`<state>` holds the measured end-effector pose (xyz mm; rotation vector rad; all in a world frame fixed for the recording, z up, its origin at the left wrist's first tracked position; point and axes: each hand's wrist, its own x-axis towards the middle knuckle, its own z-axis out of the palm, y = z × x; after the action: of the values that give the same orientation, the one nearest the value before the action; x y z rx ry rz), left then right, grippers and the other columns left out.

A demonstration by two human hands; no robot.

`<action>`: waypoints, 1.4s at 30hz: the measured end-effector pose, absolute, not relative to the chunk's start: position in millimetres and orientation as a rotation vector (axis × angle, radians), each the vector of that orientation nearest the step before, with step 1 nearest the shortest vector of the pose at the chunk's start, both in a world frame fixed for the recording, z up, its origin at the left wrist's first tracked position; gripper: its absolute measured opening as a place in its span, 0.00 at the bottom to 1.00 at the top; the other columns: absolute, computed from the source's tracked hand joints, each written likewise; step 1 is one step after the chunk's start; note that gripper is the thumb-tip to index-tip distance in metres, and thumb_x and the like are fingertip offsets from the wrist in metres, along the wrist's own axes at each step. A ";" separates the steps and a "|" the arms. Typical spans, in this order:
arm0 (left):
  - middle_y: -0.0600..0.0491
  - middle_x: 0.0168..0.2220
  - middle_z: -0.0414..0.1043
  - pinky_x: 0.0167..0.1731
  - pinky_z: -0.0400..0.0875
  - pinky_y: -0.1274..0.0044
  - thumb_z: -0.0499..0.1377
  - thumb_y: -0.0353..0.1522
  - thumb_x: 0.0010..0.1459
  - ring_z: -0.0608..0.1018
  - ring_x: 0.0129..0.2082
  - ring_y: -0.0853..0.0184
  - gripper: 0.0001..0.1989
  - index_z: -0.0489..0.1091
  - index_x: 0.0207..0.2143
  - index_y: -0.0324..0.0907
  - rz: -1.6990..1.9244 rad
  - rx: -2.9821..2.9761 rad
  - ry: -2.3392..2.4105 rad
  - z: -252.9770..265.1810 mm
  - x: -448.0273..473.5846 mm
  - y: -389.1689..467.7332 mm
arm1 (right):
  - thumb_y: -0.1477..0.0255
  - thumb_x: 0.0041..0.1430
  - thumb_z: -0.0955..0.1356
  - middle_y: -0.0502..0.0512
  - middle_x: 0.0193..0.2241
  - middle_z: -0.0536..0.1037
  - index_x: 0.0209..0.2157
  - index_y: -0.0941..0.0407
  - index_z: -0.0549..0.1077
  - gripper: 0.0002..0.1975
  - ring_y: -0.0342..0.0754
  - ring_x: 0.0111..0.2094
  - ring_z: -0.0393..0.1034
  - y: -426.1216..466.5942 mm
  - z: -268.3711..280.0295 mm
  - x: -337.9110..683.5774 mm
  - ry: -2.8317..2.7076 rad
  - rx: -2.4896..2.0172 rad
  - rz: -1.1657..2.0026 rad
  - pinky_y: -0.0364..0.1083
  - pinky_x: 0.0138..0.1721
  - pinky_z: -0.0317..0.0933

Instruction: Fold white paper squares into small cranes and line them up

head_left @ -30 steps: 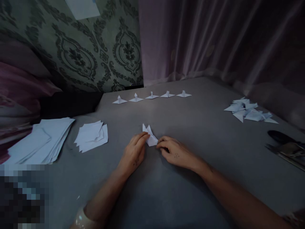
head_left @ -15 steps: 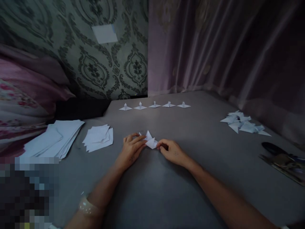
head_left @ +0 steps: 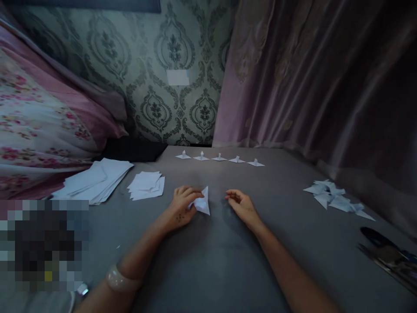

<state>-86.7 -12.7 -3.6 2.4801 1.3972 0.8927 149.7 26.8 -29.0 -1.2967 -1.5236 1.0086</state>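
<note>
A small folded white paper [head_left: 204, 204] with pointed corners is in my left hand [head_left: 183, 205], whose fingers lie over its left part and hide some of the folds. To the right, apart from the paper, my right hand [head_left: 241, 205] hovers over the grey surface with curled fingers parted and nothing visible in them. Beyond both hands stands a row of several small folded paper pieces [head_left: 219, 157], each with flat pointed sides and an upright middle.
On the left lie a stack of large white sheets [head_left: 107, 176] and a smaller pile of paper squares [head_left: 147, 186]. A heap of folded papers [head_left: 335, 198] is at the right, with dark objects [head_left: 381, 243] nearer me. Curtains [head_left: 267, 87] hang behind the grey surface [head_left: 208, 269].
My right hand has let go of the folded paper and moved right. The paper has turned in my left hand. The camera view has shifted, so the background appears lower and further right.
</note>
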 end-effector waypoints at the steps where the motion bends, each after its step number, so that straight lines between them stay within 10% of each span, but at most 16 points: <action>1: 0.49 0.50 0.69 0.50 0.56 0.63 0.52 0.21 0.45 0.66 0.50 0.57 0.25 0.67 0.48 0.45 0.819 2.538 1.389 -6.1 -93.2 -10.5 | 0.75 0.44 0.63 0.55 0.30 0.78 0.36 0.57 0.72 0.14 0.47 0.33 0.72 27.1 -32.8 149.5 -1.550 -1.293 1.002 0.46 0.37 0.64; 6: 0.43 0.57 0.58 0.52 0.58 0.62 0.53 0.21 0.40 0.62 0.55 0.54 0.37 0.55 0.57 0.41 0.709 2.514 1.498 -16.1 -132.3 -0.5 | 0.80 0.44 0.62 0.52 0.32 0.76 0.36 0.56 0.72 0.15 0.46 0.33 0.70 17.2 -41.3 140.3 -1.761 -1.218 0.901 0.45 0.38 0.62; 18: 0.48 0.40 0.72 0.42 0.67 0.74 0.56 0.32 0.57 0.73 0.39 0.65 0.09 0.72 0.40 0.41 0.953 2.219 1.225 -22.5 -112.9 2.5 | 0.75 0.53 0.66 0.52 0.36 0.71 0.38 0.54 0.72 0.10 0.45 0.34 0.67 17.3 -28.5 111.2 -2.145 -1.063 0.726 0.45 0.38 0.60; 29: 0.53 0.25 0.73 0.26 0.61 0.80 0.65 0.43 0.44 0.71 0.25 0.70 0.18 0.75 0.30 0.36 1.399 1.079 1.274 21.6 -93.7 -1.7 | 0.59 0.49 0.69 0.55 0.31 0.77 0.44 0.58 0.68 0.23 0.46 0.27 0.70 32.8 11.7 94.0 -1.533 -0.987 1.160 0.41 0.22 0.59; 42: 0.52 0.25 0.73 0.26 0.62 0.79 0.66 0.38 0.41 0.73 0.26 0.69 0.19 0.73 0.35 0.35 1.522 0.892 1.352 33.1 -56.1 -4.7 | 0.69 0.53 0.68 0.52 0.32 0.77 0.38 0.53 0.76 0.10 0.44 0.27 0.68 15.9 19.2 111.0 -1.727 -0.976 0.684 0.43 0.29 0.62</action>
<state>-56.1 -4.7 33.1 0.8920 1.3519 1.5216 111.0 15.9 19.2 -0.9760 -1.7270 0.6837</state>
